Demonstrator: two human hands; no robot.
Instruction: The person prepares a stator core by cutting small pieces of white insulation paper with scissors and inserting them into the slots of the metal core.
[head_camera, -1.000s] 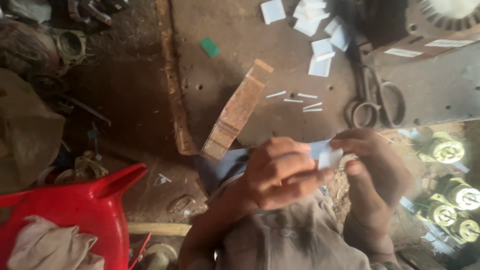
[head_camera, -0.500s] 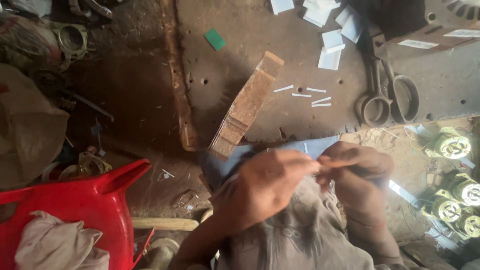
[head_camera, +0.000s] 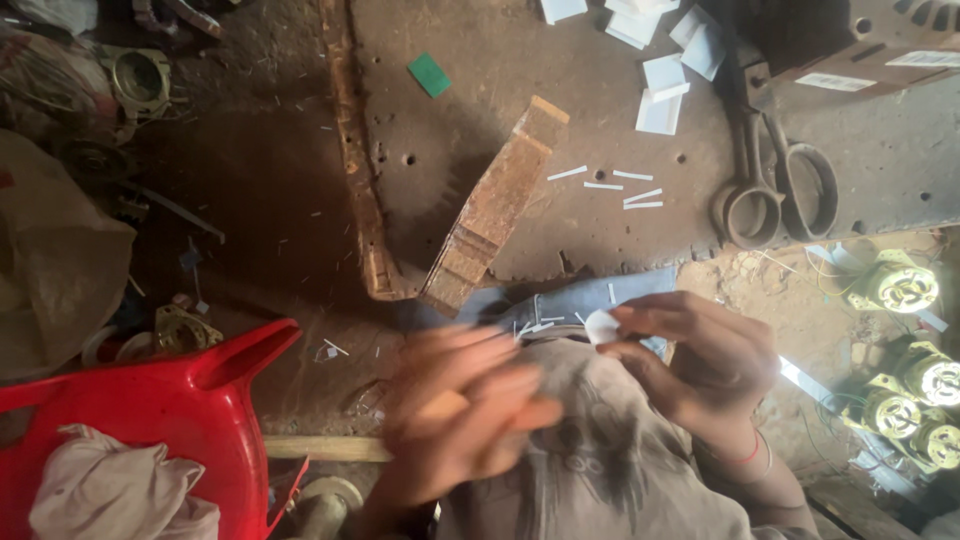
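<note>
My right hand (head_camera: 705, 365) pinches a small white paper piece (head_camera: 601, 326) between thumb and fingertips, held over my lap above blue fabric (head_camera: 560, 305). My left hand (head_camera: 470, 410) is lower and to the left, apart from the right hand and heavily blurred by motion. Whether it holds anything is unclear. Several thin white paper strips (head_camera: 620, 187) lie on the dark metal plate (head_camera: 600, 240) just beyond my hands. Large scissors (head_camera: 775, 190) rest to the right of the strips.
A rusty metal bar (head_camera: 495, 205) lies slanted across the plate's edge. White paper pieces (head_camera: 665, 70) and a green chip (head_camera: 430, 75) sit farther out. A red plastic stool (head_camera: 170, 400) holding a cloth (head_camera: 110, 490) stands at left. Small motor parts (head_camera: 900, 290) cluster at right.
My left hand has pulled away from the right hand, down and to the left, and is blurred. The right hand stays in place with the white piece.
</note>
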